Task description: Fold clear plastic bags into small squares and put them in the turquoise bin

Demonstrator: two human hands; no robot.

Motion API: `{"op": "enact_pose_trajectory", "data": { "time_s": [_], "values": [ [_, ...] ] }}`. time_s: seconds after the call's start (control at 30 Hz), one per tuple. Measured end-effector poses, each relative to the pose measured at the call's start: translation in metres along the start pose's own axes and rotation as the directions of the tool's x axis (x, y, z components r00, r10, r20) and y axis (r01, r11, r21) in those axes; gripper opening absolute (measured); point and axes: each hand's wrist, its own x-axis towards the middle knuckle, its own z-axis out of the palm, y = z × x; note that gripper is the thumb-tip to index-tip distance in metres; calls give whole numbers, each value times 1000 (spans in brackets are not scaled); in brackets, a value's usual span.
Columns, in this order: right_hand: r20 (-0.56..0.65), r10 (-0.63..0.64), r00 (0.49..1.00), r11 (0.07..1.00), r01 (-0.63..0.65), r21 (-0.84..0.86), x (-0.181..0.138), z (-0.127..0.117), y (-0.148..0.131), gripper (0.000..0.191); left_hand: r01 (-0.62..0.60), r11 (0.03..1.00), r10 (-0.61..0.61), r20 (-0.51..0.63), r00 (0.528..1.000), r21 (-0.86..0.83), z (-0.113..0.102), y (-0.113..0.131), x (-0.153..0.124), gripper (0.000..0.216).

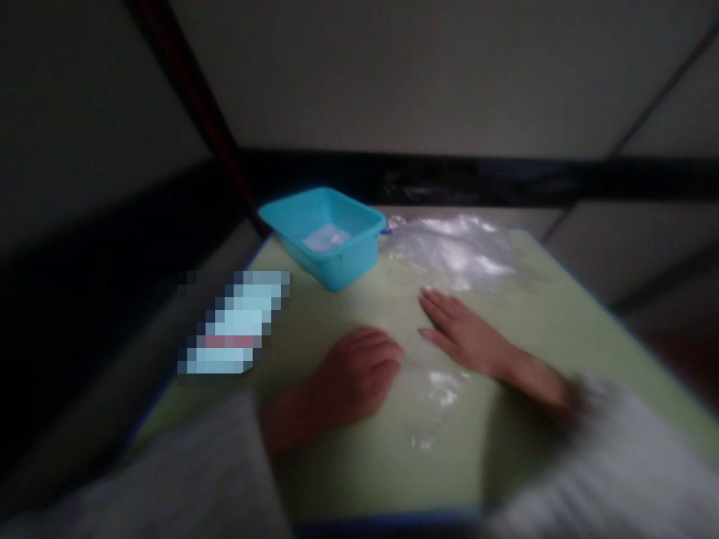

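Note:
A small clear plastic bag (443, 389) lies on the pale green tabletop (371, 479), between and in front of my hands, its outline hard to make out. My left hand (362, 374) is closed at the bag's left side, fingers curled down; whatever they hold, if anything, is hidden. To the right, my right hand (463, 333) rests flat with its fingers stretched out and the thumb apart, at the upper part of the bag. Beyond it lies a heap of clear plastic bags (454, 251).
A turquoise plastic basin (353, 262) stands at the back left of the table, with a whitish flat packet (326, 238) inside. A pixelated light-blue patch (239, 322) covers something at the left edge. Blue trim (393, 520) runs along the table. Walls rise behind.

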Motion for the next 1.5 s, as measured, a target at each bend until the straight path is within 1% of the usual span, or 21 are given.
{"op": "enact_pose_trajectory", "data": {
  "time_s": [0.07,0.13,0.27,0.33,0.4,0.47,0.53,0.6,0.63,0.7,0.73,0.8,0.87,1.03,1.2,1.27,1.37,1.5],
  "values": [
    [8,5,1000,1000,-5,-9,0,0,1,68,-5,999,0,-109,994,-50,-2,-6,0,17],
    [10,6,1000,1000,-6,-4,0,-1,2,68,-25,996,8,-191,982,-82,-6,-12,-1,15],
    [12,0,1000,1000,0,15,0,-1,3,67,-68,998,64,-279,958,-3,-17,-21,-2,16],
    [11,-2,1000,1000,2,23,1,-1,4,67,-33,999,44,-325,945,41,-22,-23,-2,17],
    [-1,5,1000,999,-5,32,2,-1,4,65,47,998,-27,-360,933,48,-22,-22,-2,17],
    [-13,18,1000,999,-18,40,3,-2,1,61,132,991,-114,-358,927,25,-18,-18,-1,16],
    [-26,27,999,999,-26,45,5,-3,-4,58,189,982,-181,-309,934,-2,-11,-11,0,16],
    [-38,8,999,999,-6,54,6,-5,-11,56,255,967,-252,-176,952,-1,-3,-4,0,19],
    [-41,-11,999,998,13,58,7,-5,-15,55,291,957,-289,-82,954,15,2,-1,0,23],
    [-39,-59,997,996,62,61,8,-5,-23,56,339,938,-344,90,935,72,9,4,-3,36],
    [-34,-82,996,995,84,60,9,-4,-26,56,343,934,-356,154,922,103,12,6,-4,44],
    [-15,-117,993,992,117,56,10,-1,-32,57,331,931,-360,242,901,154,16,7,-8,56],
    [10,-135,991,990,135,51,10,2,-34,58,312,932,-356,296,886,186,18,6,-10,61],
    [54,-133,990,991,132,21,9,7,-32,62,295,929,-360,355,863,224,19,5,-11,65],
    [19,-105,994,994,105,25,3,8,-16,64,291,926,-365,374,853,240,19,5,-11,66],
    [2,-72,997,997,71,17,0,8,-5,63,296,923,-372,372,850,246,18,5,-12,66],
    [-10,15,1000,1000,-15,-14,-5,5,14,65,298,919,-380,373,847,258,19,4,-13,67],
    [-4,123,992,992,-123,-39,-12,2,34,67,320,917,-389,362,847,238,19,3,-13,67]
  ]
}}
